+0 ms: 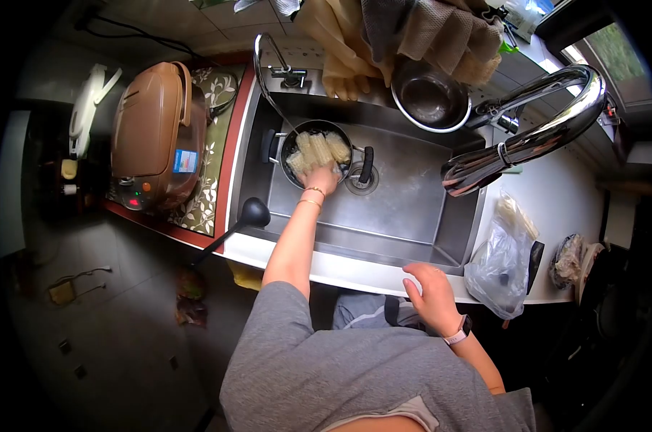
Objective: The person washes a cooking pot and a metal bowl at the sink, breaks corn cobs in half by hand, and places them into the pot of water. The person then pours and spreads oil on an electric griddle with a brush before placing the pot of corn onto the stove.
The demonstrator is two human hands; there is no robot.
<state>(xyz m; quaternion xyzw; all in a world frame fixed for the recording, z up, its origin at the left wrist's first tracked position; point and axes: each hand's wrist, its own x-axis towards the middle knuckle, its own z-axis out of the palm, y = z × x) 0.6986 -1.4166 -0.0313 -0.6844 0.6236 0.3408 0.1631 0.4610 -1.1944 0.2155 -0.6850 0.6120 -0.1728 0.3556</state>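
Note:
My left hand (320,178) reaches down into a dark two-handled pot (349,137) at the left of the steel sink. Its fingers, partly hidden, are closed against a pale, ridged piece that looks like a noodle cake (316,150). Similar pale pieces lie around it in the pot, in what looks like water. A thin curved tap (259,54) reaches over from behind, and a narrow line runs from it to the pot. My right hand (432,294) hangs at the front counter edge, thumb and fingers apart, holding nothing.
A black ladle (254,213) lies across the sink's left front corner. A brown rice cooker (149,129) stands left. The large tap (534,137) arches over the sink's right side. A metal bowl (432,97) sits behind. A plastic bag (500,263) rests at right.

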